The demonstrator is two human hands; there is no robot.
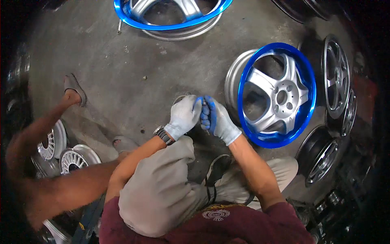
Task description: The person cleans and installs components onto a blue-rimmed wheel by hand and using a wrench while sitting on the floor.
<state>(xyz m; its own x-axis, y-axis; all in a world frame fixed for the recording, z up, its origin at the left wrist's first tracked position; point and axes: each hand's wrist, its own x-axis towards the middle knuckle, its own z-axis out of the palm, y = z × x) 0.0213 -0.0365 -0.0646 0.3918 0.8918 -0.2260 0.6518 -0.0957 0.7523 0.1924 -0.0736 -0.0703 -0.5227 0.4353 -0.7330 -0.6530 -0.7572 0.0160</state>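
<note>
My left hand, in a pale knit work glove, meets my right hand above the floor in front of my knees. Both hands are closed, fingertips pinched together. Blue paint or coating covers the fingers of the right glove. Whatever small thing lies between them is hidden; a thin pale loop shows just beyond the left glove. Right of my hands a wheel rim leans tilted toward me, with silver spokes and a shiny blue lip. Neither hand touches it.
Another silver rim with a blue lip lies at the far edge. Several dark and silver rims stand at the right. More silver rims sit at the left, beside another person's bare leg and sandal. The concrete floor has small debris.
</note>
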